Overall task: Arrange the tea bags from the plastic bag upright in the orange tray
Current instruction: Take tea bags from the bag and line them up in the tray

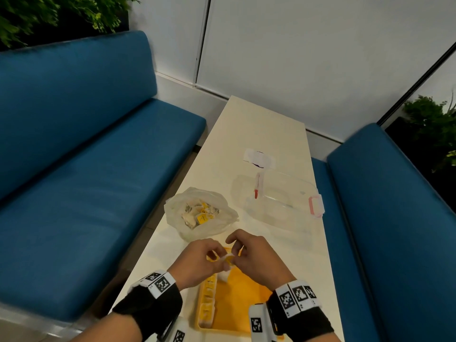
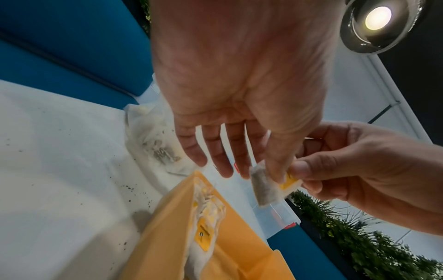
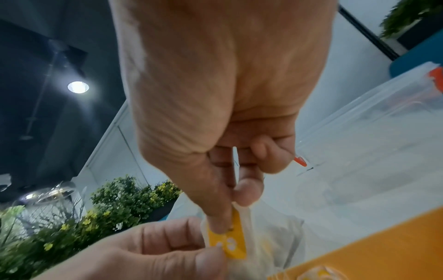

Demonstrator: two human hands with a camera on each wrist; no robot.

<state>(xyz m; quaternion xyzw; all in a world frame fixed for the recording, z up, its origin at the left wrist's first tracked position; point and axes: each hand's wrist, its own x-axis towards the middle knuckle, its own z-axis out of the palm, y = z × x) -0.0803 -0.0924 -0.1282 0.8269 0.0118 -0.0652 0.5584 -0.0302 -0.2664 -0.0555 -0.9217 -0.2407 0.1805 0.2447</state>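
Both hands hold one tea bag (image 1: 228, 261) just above the far left corner of the orange tray (image 1: 244, 304). My left hand (image 2: 261, 176) pinches the paper pouch (image 2: 263, 189) between thumb and forefinger, its other fingers straight. My right hand (image 3: 233, 212) pinches the bag's yellow tag (image 3: 233, 242). A row of tea bags (image 1: 208, 301) stands along the tray's left wall. The crumpled plastic bag (image 1: 201, 213) lies open beyond the hands with several tea bags inside.
A clear lidded container (image 1: 278, 203) with pink clasps lies on the white table (image 1: 259, 134) to the right of the plastic bag. Blue benches (image 1: 98, 169) flank the table on both sides. Tea dust speckles the tabletop (image 2: 72, 170) beside the tray.
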